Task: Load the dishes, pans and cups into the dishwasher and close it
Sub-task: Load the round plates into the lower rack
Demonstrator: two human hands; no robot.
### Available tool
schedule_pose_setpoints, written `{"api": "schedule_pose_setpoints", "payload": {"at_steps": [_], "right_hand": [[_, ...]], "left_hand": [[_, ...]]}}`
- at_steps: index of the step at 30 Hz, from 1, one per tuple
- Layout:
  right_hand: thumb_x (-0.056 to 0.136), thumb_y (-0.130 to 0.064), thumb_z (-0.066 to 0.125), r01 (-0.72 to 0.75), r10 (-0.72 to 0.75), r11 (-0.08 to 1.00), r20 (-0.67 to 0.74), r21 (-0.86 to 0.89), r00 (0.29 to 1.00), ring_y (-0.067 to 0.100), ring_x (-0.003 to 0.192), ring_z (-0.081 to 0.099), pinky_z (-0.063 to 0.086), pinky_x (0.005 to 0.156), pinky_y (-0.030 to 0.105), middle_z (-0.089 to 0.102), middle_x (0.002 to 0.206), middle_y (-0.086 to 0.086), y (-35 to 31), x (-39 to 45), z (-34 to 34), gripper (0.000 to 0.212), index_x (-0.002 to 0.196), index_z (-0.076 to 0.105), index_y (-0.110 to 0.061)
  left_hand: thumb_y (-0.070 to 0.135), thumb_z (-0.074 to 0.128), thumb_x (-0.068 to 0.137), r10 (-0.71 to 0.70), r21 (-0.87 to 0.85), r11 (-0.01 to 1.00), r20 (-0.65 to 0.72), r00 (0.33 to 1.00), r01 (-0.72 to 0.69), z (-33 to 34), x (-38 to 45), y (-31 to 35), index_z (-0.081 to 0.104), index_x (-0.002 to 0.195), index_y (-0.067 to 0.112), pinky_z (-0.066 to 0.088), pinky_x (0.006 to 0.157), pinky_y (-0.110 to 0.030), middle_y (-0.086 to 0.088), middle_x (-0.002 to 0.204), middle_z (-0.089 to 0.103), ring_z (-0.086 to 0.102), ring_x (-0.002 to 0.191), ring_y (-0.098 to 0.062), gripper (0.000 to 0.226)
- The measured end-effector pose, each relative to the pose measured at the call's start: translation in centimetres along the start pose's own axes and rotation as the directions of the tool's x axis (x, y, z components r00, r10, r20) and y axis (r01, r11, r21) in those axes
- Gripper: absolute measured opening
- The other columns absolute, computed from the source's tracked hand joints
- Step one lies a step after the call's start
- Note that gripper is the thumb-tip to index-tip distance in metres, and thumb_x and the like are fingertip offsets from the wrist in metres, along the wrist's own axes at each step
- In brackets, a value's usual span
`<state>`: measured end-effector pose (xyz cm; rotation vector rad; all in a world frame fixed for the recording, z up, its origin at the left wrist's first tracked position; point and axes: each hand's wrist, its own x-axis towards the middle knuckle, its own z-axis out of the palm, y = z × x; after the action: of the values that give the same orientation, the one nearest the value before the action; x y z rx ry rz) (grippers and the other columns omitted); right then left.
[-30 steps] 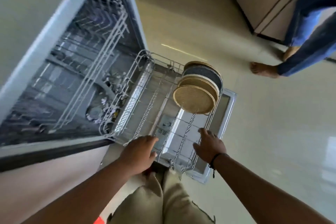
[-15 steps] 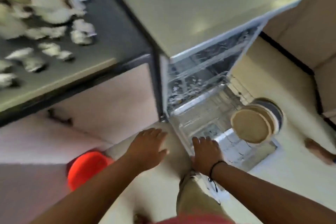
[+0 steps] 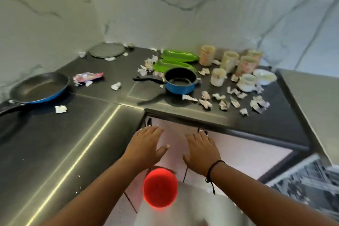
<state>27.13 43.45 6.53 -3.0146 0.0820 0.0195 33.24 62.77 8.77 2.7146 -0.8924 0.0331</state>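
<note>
Bare forearms; black cord bracelet point(image 3: 211, 172) on right wrist
</note>
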Motion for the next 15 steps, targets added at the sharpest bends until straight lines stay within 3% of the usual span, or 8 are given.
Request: {"api": "schedule_pose_setpoints", "payload": {"at_steps": [10, 15], "right_hand": [[0.086, -0.051, 0.050, 0.232, -0.215, 0.969, -0.175, 0.086, 0.961, 0.024, 0.136, 0.030, 0.027, 0.113, 0.041, 0.041, 0.140, 0.000, -1.5, 14.5, -6.1, 0.063, 0.140, 0.031, -0.024], [0.086, -0.059, 0.050, 0.279, -0.246, 0.944, -0.188, 0.174, 0.951, 0.023, 0.131, 0.034, 0.030, 0.111, 0.037, 0.046, 0.135, 0.000, -1.5, 20.7, -8.1, 0.063, 0.136, 0.037, -0.023]], "left_hand": [[0.064, 0.038, 0.079, -0.286, -0.086, 0.958, -0.187, 0.940, 0.274, -3.7, 7.9, -5.0, 0.046, 0.134, 0.028, 0.038, 0.104, -0.033, 0.006, 0.132, 0.054, 0.049, 0.123, -0.016, 0.065], [0.056, 0.051, 0.086, -0.438, -0.170, 0.897, -0.209, 0.874, 0.409, -5.3, 10.0, -6.7, 0.044, 0.137, 0.028, 0.035, 0.105, -0.028, 0.007, 0.138, 0.050, 0.045, 0.127, -0.012, 0.059]]}}
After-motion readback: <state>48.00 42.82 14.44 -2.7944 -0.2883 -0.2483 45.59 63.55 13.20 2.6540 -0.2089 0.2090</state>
